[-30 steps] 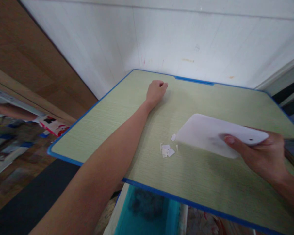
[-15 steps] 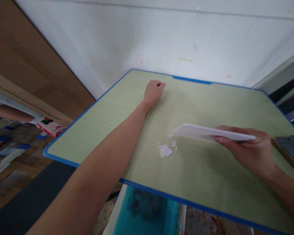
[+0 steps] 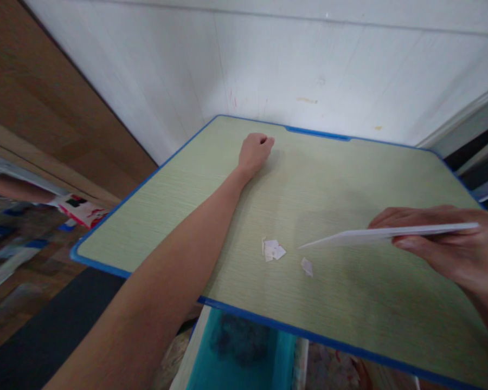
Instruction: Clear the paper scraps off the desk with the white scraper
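My left hand (image 3: 255,151) rests as a closed fist on the far part of the pale green table (image 3: 337,179), and nothing shows sticking out of it. At the right, my right hand (image 3: 443,244) pinches a white sheet of paper (image 3: 361,236), thumb below and fingers above. The sheet is seen nearly edge-on, held over the tabletop, its thin left tip pointing at the scraps. Small white paper scraps (image 3: 271,250) lie in a loose cluster left of that tip. Another paper scrap (image 3: 307,266) lies just below the tip.
A blue rim (image 3: 244,313) edges the table. White wall panels (image 3: 309,65) stand behind it. Below the front edge is a turquoise bin (image 3: 211,357) with dark contents. At far left, another person's arm (image 3: 20,188) shows near a red and white packet (image 3: 81,209).
My right hand has moved to the right with the sheet, whose left tip is lower. A scrap or scraps have shifted right, away from the cluster. My left fist stays put.
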`<state>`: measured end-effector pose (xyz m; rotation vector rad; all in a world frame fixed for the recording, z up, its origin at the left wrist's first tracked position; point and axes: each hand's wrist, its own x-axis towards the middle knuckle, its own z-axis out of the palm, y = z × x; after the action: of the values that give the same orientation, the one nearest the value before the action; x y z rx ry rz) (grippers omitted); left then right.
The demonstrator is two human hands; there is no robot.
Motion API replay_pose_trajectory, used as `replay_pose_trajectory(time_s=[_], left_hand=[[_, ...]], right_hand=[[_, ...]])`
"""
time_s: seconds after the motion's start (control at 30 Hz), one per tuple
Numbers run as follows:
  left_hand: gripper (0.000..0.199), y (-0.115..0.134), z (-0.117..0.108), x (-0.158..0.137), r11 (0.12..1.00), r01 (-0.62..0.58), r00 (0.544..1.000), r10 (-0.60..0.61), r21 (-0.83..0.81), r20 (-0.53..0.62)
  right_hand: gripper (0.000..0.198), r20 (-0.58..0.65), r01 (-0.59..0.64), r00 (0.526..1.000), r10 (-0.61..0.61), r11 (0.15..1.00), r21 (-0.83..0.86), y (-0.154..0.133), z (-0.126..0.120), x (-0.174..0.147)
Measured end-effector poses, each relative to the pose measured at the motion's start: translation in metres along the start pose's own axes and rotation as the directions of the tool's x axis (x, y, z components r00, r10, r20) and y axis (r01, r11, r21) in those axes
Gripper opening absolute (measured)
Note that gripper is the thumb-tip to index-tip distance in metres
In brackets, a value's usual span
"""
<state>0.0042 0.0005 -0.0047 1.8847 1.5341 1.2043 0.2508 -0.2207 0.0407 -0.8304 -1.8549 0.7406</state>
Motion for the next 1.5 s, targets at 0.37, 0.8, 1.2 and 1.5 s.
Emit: replay_pose_trajectory(time_s=[0.37,0.8,1.2,1.5], left_hand=[[0.032,-0.003,0.001,0.002,1.0,-0.001,1.0,0.001,-0.006,0.001],[0.027,-0.001,0.0,0.0,0.999,0.01,1.0,-0.01,-0.034,0.01],[0.034,0.0,0.0,-0.001,1.0,0.001,1.0,-0.001,0.002,0.005],[0.033,0.0,0.0,0.0,1.0,-0.009,1.0,0.009,0.009,-0.005]], right_hand=[[0.036,0.021,0.021,1.0,-0.021,1.0,0.008,0.001,0.015,-0.002],[0.034,-0.018,-0.013,1.0,0.013,1.0,-0.026,-0.004,0.019,-0.002],[0.031,-0.014,-0.043,0.999,0.043,0.999,-0.021,-0.006,0.017,-0.001],[0.036,0.12,0.035,0.992,-0.031,0.999,-0.033,-0.002,0.021,-0.001]])
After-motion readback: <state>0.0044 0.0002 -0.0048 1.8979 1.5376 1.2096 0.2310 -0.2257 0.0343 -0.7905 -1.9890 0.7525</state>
